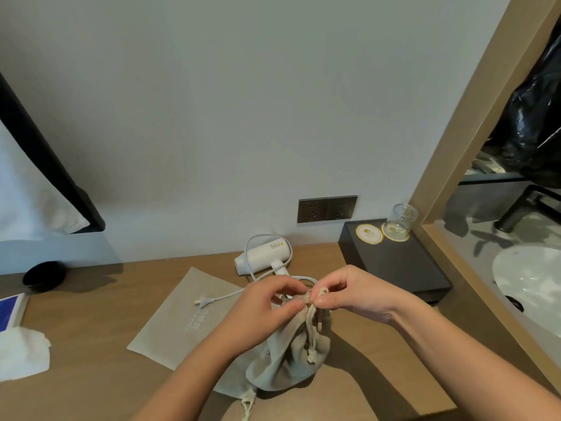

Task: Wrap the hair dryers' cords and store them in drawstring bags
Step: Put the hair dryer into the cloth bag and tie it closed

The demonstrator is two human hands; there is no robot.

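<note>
A bulging beige drawstring bag (pixel 285 360) stands on the wooden desk (pixel 91 314), its mouth gathered tight at the top. My left hand (pixel 261 311) pinches the gathered neck of the bag. My right hand (pixel 349 290) pinches the bag's drawstring loop just above the neck. What fills the bag is hidden. Behind the hands lies a white hair dryer (pixel 264 258) on its side, its cord looped loosely and its plug (pixel 203 301) resting on a flat beige bag (pixel 185 317) that lies under the full one.
A black tray (pixel 403 268) with two round coasters and an upturned glass (pixel 400 218) sits at the right by the wall sockets (pixel 327 208). A black round object (pixel 44 276), a blue-and-white box (pixel 9 311) and white tissue (pixel 21 354) lie at the left. A mirror frame borders the right.
</note>
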